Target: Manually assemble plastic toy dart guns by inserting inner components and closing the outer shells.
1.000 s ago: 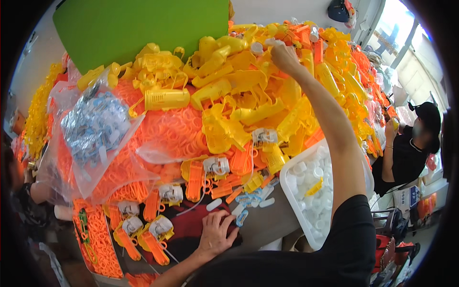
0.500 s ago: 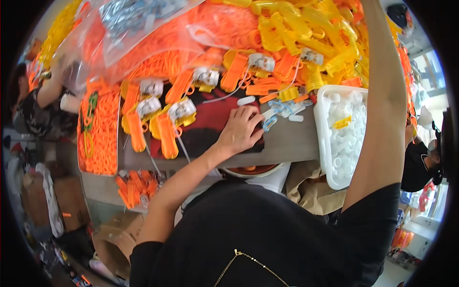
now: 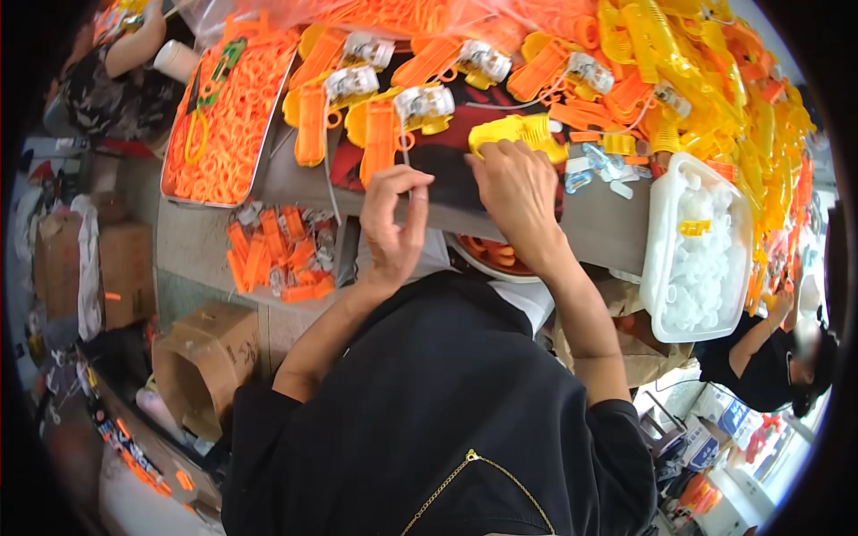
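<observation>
My right hand (image 3: 518,192) is closed round the near side of a yellow plastic shell (image 3: 511,130), ribbed toward one end, over the dark red and black cloth (image 3: 447,170). To its left my left hand (image 3: 393,223) is raised at the table's front edge, thumb and forefinger drawn together; whether something small sits between them is hidden. Beyond it lie several orange-and-yellow assemblies with printed clear cylinders, the nearest an assembly (image 3: 380,134) with a white strip. Right of the shell lie small light-blue and white pieces (image 3: 608,168).
A tray of orange rings (image 3: 223,134) holds green-handled and yellow-looped scissors. White caps fill a white bin (image 3: 657,259) at right. Yellow shells (image 3: 706,80) are heaped at far right. Orange parts (image 3: 277,250) lie below the table edge near a cardboard box (image 3: 206,357). Other people work at both sides.
My right arm has come down from the far yellow heap, bringing a yellow shell over the cloth. My left hand has left the small blue and white pieces and moved left. The view has shifted.
</observation>
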Demonstrator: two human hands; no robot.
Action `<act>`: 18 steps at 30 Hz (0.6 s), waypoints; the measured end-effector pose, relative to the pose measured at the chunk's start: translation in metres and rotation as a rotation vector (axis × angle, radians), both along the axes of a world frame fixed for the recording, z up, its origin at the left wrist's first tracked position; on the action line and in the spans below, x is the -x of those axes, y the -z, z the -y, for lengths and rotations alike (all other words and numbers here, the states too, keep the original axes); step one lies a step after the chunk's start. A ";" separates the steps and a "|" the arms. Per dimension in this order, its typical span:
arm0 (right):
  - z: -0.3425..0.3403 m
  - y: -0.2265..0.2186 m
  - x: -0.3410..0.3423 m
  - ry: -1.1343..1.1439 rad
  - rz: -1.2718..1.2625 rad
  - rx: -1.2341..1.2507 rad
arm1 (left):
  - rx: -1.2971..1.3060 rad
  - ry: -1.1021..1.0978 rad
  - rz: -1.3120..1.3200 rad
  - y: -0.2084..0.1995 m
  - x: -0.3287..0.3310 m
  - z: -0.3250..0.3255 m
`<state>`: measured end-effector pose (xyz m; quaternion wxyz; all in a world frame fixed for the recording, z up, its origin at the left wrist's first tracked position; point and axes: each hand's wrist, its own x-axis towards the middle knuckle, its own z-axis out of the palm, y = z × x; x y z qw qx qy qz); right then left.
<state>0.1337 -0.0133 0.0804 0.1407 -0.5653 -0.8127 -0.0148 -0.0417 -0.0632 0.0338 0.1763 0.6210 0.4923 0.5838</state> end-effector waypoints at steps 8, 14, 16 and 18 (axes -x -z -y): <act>0.008 0.035 -0.045 -0.127 -0.005 -0.191 | 0.228 -0.562 0.018 0.085 0.122 0.100; -0.001 0.064 -0.026 -0.030 -0.070 -0.036 | 0.433 -0.861 0.167 0.149 0.194 0.149; -0.004 0.081 -0.004 0.147 -0.035 -0.223 | 0.459 -0.795 -0.036 0.154 0.200 0.140; -0.005 0.092 0.005 0.190 -0.084 -0.276 | 0.449 -0.670 -0.178 0.154 0.207 0.120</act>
